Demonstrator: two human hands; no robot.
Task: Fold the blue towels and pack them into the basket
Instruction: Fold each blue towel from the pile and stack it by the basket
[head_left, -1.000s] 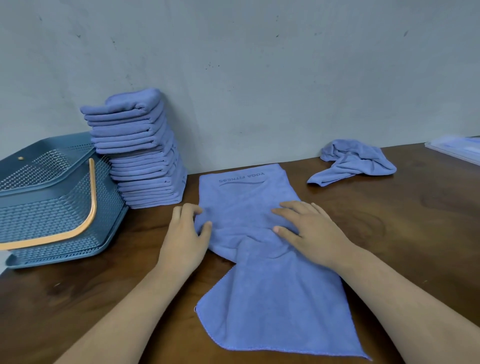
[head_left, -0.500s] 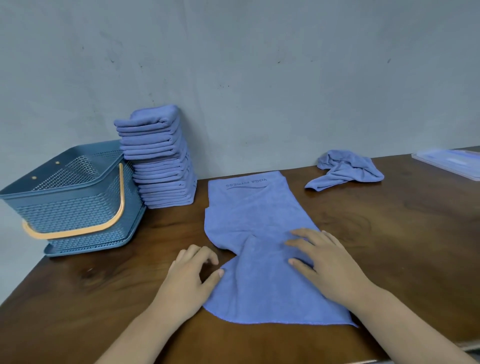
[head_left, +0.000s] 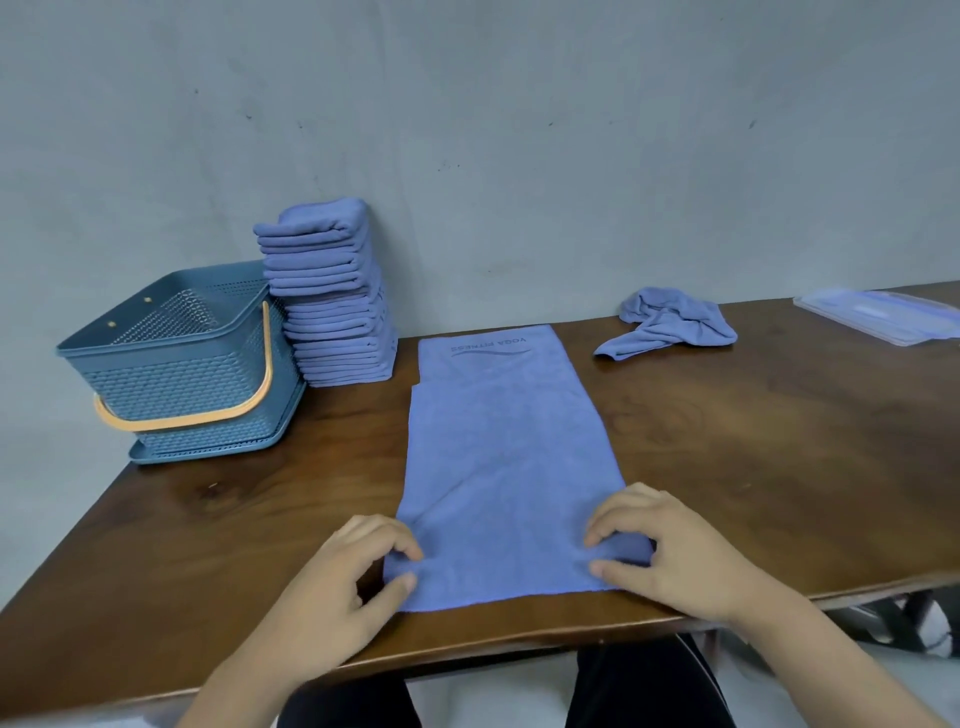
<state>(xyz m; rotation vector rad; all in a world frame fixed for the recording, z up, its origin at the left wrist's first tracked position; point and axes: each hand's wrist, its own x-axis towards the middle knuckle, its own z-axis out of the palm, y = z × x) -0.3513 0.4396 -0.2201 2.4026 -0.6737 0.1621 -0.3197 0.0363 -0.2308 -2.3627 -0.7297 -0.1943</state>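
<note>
The towel (head_left: 498, 457) lies flat, lengthwise, on the table (head_left: 779, 467). The left hand (head_left: 332, 597) pinches its 7 o'clock corner, the right hand (head_left: 670, 556) its 5 o'clock corner. A fold seems in hand; next, carry that edge evenly to 12. Beyond, the stack (head_left: 332, 301) sits at 11 and the basket (head_left: 171, 364) at 10.

— What's the head view giving you?

— I see a blue towel (head_left: 498, 457) printed "YOGA FITNESS" lying flat and lengthwise on the counter (head_left: 779, 467). My left grip (head_left: 337, 587) pinches its near left corner, and my right grip (head_left: 670, 556) pinches the near right one.

— And around it?

— Far left, a blue basket (head_left: 182, 374) with an orange handle (head_left: 249, 410) sits just beside a tall stack of folded towels (head_left: 332, 301) at the wall (head_left: 519, 156). A crumpled towel (head_left: 670, 325) lies far right, well apart.
</note>
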